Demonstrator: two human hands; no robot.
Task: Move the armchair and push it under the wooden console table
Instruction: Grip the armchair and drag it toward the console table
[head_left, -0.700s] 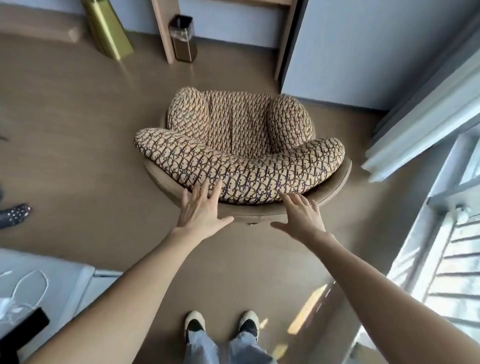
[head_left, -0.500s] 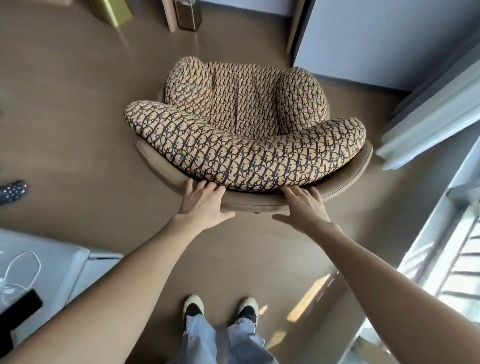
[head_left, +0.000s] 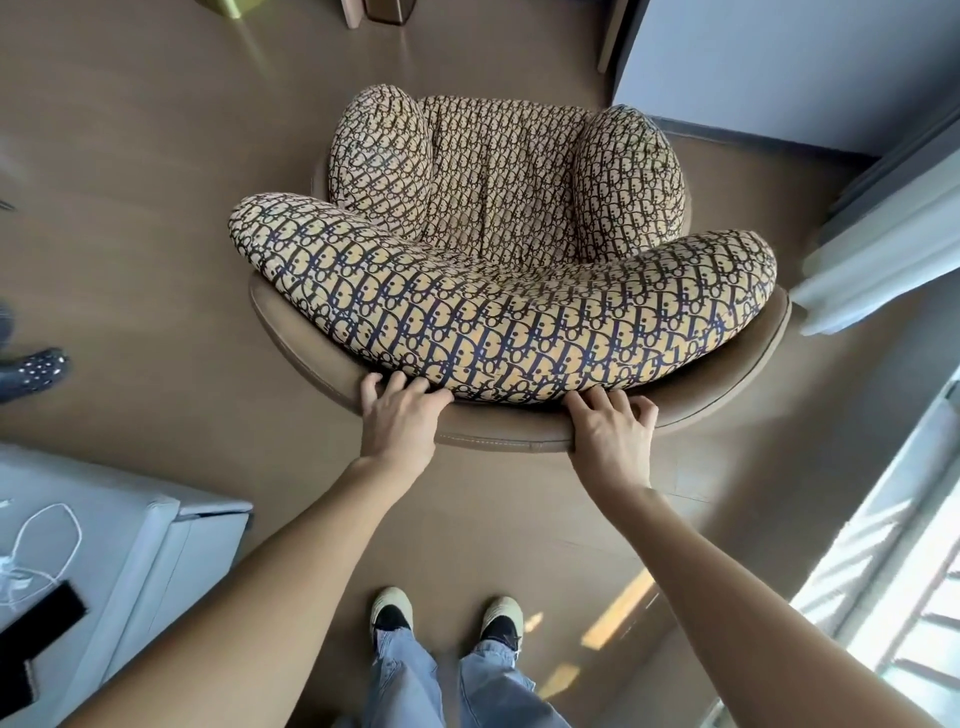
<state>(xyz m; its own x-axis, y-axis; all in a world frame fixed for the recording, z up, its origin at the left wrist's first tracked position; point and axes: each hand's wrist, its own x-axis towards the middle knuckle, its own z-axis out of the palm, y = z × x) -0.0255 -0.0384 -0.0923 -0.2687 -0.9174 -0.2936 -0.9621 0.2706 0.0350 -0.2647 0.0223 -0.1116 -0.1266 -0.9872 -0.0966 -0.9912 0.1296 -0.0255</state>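
A round armchair (head_left: 498, 270) with patterned beige and navy cushions in a tan leather shell stands on the floor in front of me, its back toward me. My left hand (head_left: 397, 418) grips the top rim of the chair's back, fingers curled over it under the cushion. My right hand (head_left: 610, 431) holds the same rim a little to the right. Two wooden legs of the console table (head_left: 350, 13) show at the top edge, beyond the chair.
A small dark bin (head_left: 387, 10) stands between the console legs. A grey wall corner (head_left: 779, 67) juts out at the upper right, with a white curtain (head_left: 883, 228) and window beside it. A white bed (head_left: 104, 545) lies at the lower left. A studded shoe (head_left: 34, 371) sits at the left edge.
Both hands have gone from reaching toward the chair's back to closing on its rim. The chair now fills more of the view, and the console legs have slid to the top edge.
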